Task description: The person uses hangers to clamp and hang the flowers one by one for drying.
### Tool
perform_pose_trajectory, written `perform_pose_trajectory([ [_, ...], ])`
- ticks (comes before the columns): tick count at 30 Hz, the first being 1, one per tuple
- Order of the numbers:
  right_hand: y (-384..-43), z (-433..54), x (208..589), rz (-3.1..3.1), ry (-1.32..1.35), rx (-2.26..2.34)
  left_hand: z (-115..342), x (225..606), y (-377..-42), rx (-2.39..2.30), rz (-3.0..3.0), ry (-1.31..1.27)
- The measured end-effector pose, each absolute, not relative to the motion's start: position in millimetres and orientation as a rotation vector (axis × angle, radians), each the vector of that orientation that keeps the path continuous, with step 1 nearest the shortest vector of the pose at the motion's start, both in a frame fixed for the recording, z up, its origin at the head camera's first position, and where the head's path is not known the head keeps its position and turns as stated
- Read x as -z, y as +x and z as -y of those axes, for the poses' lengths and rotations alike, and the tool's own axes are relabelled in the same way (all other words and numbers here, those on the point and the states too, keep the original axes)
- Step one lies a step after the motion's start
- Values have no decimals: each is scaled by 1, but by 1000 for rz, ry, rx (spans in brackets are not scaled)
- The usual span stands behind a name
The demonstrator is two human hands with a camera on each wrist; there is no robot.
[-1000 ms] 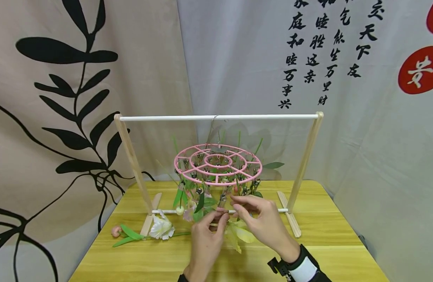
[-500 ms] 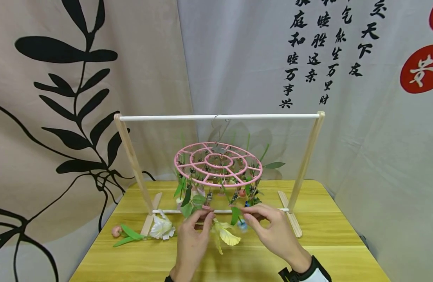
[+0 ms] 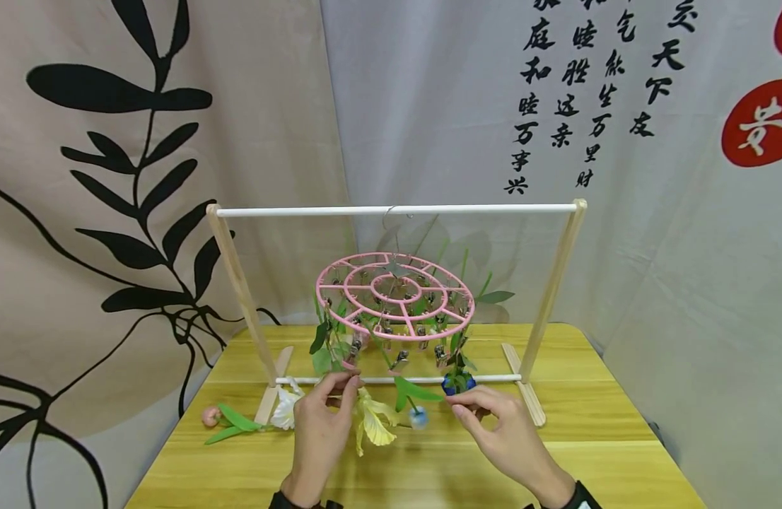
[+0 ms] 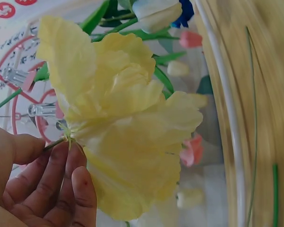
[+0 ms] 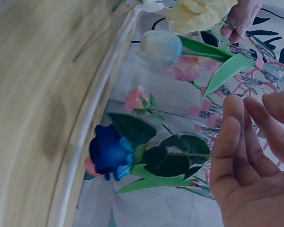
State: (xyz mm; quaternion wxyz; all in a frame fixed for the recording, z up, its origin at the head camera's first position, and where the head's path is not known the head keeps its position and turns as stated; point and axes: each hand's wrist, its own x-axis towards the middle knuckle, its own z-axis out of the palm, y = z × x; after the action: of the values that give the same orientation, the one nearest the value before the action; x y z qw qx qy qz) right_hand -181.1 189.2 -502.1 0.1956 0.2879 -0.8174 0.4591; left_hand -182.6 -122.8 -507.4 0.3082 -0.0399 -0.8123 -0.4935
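Between thumb and fingers, my left hand (image 3: 327, 424) pinches the short stem of a yellow flower (image 4: 128, 109), whose wide petals face away from the palm in the left wrist view. My right hand (image 3: 502, 431) holds nothing; its fingers are loosely bent beside a blue rose (image 5: 110, 152) with dark leaves. A pale blue-white tulip (image 5: 160, 48) with green leaves hangs between the two hands. Above them is a pink round clip hanger (image 3: 397, 337), with metal clips and several stems and flowers under it. Pink-tipped clips show close to both hands.
A wooden rack with a white top rod (image 3: 480, 209) carries the hanger; its lower white bar (image 3: 499, 379) runs behind the hands. On the wooden table (image 3: 194, 474), a white flower (image 3: 286, 410) and a pink bud (image 3: 210, 417) with green leaves lie at the left.
My left hand has moved left with the yellow flower. My right hand has shifted right and down, away from the left. The hanger has turned and swung, and the tulip and blue rose have come into plain view.
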Motion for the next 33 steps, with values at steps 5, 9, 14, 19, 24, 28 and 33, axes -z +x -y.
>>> perform_pose_trajectory([
  [5, -178, -191, 511, 2355, 763, -1290, 138, 506, -186, 1250, 2181, -86],
  [9, -178, -190, 519, 2418, 755, -1306, 149, 505, -187, 1188, 2198, -80],
  [14, -178, -186, 530, 2474, 807, -1318, 168, 512, -183, 1112, 2196, -46],
  [19, -178, -180, 540, 2504, 894, -1316, 199, 524, -182, 1074, 2295, 90],
  [24, -178, -175, 546, 2563, 939, -1343, 230, 538, -191, 880, 2581, 90],
  [28, -180, -172, 552, 2602, 1001, -1326, 248, 556, -198, 677, 2745, -7],
  [33, -181, -168, 562, 2616, 1054, -1327, 258, 576, -202, 543, 2733, -78],
])
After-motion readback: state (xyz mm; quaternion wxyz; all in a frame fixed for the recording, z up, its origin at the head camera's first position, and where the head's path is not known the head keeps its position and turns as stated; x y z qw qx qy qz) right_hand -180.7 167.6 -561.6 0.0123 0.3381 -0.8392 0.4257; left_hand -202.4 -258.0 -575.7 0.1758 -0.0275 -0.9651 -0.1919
